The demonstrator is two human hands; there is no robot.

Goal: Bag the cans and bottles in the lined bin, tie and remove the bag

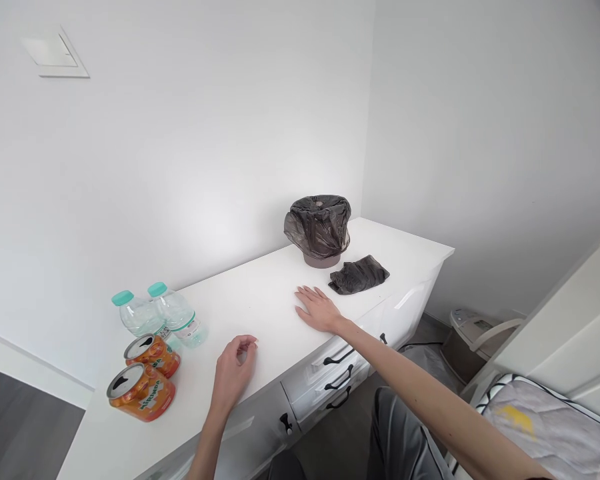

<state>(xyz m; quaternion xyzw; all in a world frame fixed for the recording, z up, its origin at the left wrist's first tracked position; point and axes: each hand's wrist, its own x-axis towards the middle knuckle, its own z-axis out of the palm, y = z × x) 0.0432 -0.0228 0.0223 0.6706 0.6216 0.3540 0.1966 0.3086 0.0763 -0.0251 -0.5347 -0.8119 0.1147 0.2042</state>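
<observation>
My right hand (pixel 319 311) lies flat on the white cabinet top (pixel 275 293), fingers spread, holding nothing. Just beyond it is a folded black plastic bag (pixel 360 275), apart from the fingertips. Behind that, a small brownish bin (pixel 322 260) stands upright, lined with a black bag (pixel 320 227) draped over its rim. My left hand (pixel 234 372) rests near the front edge, curled with thumb and index tips close together and nothing visible in it. To its left are two dented, opened orange Mirinda cans (pixel 147 398) and two clear plastic bottles (pixel 180 317) with teal caps.
A white wall runs along the back of the cabinet, meeting another at the right corner. Drawers with black handles (pixel 339 379) face me. On the floor at right sits a rice cooker-like appliance (pixel 475 340), near a mattress (pixel 545 413).
</observation>
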